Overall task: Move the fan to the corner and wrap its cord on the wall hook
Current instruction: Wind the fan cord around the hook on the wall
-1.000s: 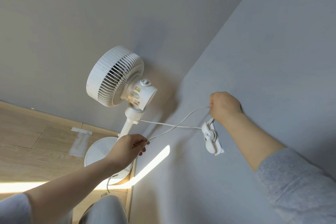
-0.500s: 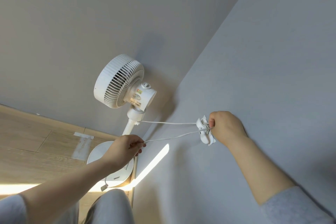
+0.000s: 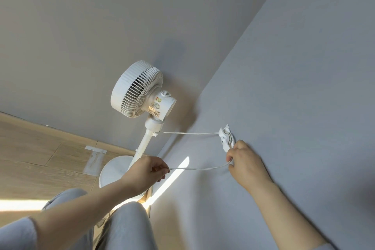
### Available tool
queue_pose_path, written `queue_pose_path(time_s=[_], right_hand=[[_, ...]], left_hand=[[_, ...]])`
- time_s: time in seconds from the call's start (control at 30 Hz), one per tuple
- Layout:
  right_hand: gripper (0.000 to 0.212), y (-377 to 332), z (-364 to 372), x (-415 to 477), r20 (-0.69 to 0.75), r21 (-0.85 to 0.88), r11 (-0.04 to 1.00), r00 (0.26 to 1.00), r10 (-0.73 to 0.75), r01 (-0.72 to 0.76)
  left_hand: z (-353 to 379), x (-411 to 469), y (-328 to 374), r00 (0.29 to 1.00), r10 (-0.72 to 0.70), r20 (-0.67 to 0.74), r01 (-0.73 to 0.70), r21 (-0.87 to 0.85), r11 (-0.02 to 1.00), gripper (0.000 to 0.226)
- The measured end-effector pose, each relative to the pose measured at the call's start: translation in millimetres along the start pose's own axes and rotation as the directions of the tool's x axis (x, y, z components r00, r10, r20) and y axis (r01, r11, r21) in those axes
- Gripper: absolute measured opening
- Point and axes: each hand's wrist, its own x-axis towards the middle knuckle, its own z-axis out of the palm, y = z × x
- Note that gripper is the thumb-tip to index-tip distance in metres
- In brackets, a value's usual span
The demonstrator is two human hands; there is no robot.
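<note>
While the fan is standing at the centre of the frame, in the corner where the two grey walls are meeting, both hands are working its cord. The fan is white, its round head is tilting toward the upper left, and its pole is running down to a round base that is sitting on the wood floor at lower left. The base is partly hiding behind the left forearm.

From the neck of the fan, the cord is stretching almost level to the right and reaching the hook, a white piece fixed on the right wall. It is looping around the hook there, though how many turns are lying on it is too small to tell. Below the hook, the cord is coming back out of the right hand and sagging leftward to the left hand.

The right hand is resting against the wall just under the hook, touching its lower end, with the fingers closing on the cord. The left hand is lying low and centre, pinching the cord between thumb and fingertips, with the remaining fingers curling in.

Grey-clad knees are showing along the bottom edge, and a strip of sunlight is falling across the right wall between the hands.
</note>
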Motion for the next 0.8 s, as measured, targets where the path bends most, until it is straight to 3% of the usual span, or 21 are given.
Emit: queue_pose_path(time_s=[0.2,0.37,0.63,0.8], right_hand=[[0.025,-5.0,15.3,-12.5,0.023,-0.035,0.999,0.999,0.032,-0.031],[0.009,-15.7,23.2,-11.6,0.112,-0.126,0.991,0.992,0.063,-0.048],[0.020,-24.5,45.2,1.2,0.155,-0.094,0.995,0.987,0.038,-0.023],[0.036,-25.7,59.3,9.9,0.140,-0.084,0.996,0.990,0.016,-0.004]], left_hand=[[6.7,-3.5,-1.3,0.999,-0.021,0.032,0.020,0.012,1.000,0.029],[8.5,-6.5,-1.4,0.999,-0.024,0.035,0.024,0.014,1.000,0.030],[7.9,-4.0,-10.5,0.998,-0.061,0.027,0.061,0.011,0.998,0.034],[12.0,1.2,-16.0,0.995,-0.099,0.013,0.099,-0.014,0.995,0.021]])
